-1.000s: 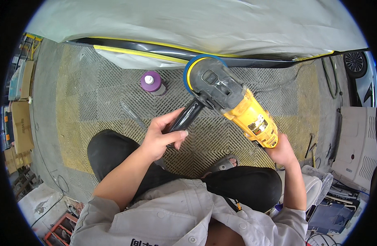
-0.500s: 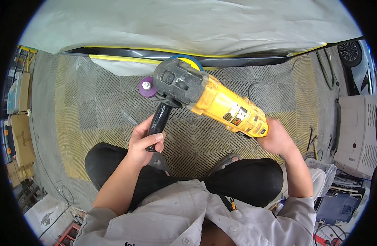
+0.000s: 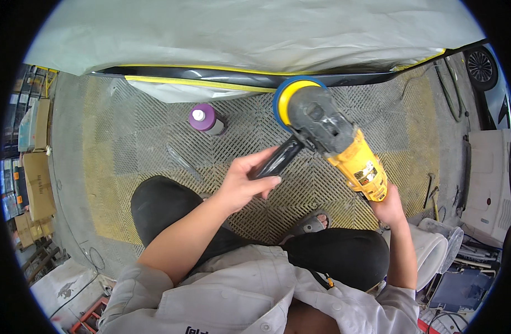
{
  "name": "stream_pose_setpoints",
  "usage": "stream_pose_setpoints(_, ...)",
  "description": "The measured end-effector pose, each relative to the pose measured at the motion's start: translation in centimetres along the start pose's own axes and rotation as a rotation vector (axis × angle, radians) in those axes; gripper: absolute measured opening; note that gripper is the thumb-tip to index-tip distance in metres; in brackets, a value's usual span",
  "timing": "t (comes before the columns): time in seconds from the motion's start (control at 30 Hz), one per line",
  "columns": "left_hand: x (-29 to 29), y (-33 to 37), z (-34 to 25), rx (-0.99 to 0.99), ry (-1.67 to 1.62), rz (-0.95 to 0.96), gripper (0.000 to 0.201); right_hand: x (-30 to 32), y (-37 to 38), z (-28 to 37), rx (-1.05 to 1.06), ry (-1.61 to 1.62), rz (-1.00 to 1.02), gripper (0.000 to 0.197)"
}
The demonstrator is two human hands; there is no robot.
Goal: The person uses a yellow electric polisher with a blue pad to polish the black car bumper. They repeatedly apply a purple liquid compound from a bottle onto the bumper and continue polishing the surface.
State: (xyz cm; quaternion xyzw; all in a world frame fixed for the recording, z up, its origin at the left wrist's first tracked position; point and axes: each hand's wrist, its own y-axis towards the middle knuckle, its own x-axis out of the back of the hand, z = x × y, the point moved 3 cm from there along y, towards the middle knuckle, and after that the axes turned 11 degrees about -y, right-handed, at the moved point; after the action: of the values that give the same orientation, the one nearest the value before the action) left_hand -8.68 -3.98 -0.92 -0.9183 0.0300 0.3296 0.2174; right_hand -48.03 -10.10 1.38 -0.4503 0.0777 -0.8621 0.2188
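A yellow and black power polisher is held up in front of me, its round blue and yellow pad tilted close to the dark car panel. Around its black side handle wraps my left hand. My right hand grips the rear end of the yellow body. Bands of yellow tape and pale masking sheet border the dark panel strip. On the floor, left of the pad, stands a purple bottle with a white cap. Whether the pad touches the panel I cannot tell.
Ribbed floor tiles lie beneath the panel. Cardboard boxes and shelves line the left side. On the right are a hose, a white cabinet, a white bucket and a parked car's wheel.
Both hands have moved the polisher to the right and turned it, so the pad shows more. The purple bottle, partly covered before, is now in full view.
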Motion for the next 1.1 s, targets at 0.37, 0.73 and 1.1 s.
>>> stream_pose_setpoints(0.37, -6.2, 5.8, 0.6, -0.009, 0.170, 0.090, 0.070, 0.7, 0.1, -7.2, 0.067, 0.095, -0.064, 0.041)
stream_pose_setpoints(0.73, 0.7, -0.8, -1.1, -0.025, 0.181, -0.031, 0.078, -4.8, 1.7, -3.4, 0.085, 0.047, -0.016, 0.035)
stream_pose_setpoints(1.1, -6.0, 5.7, 0.7, 0.011, 0.261, 0.033, 0.073, -0.8, 0.8, -9.1, -0.008, 0.168, -0.063, 0.042)
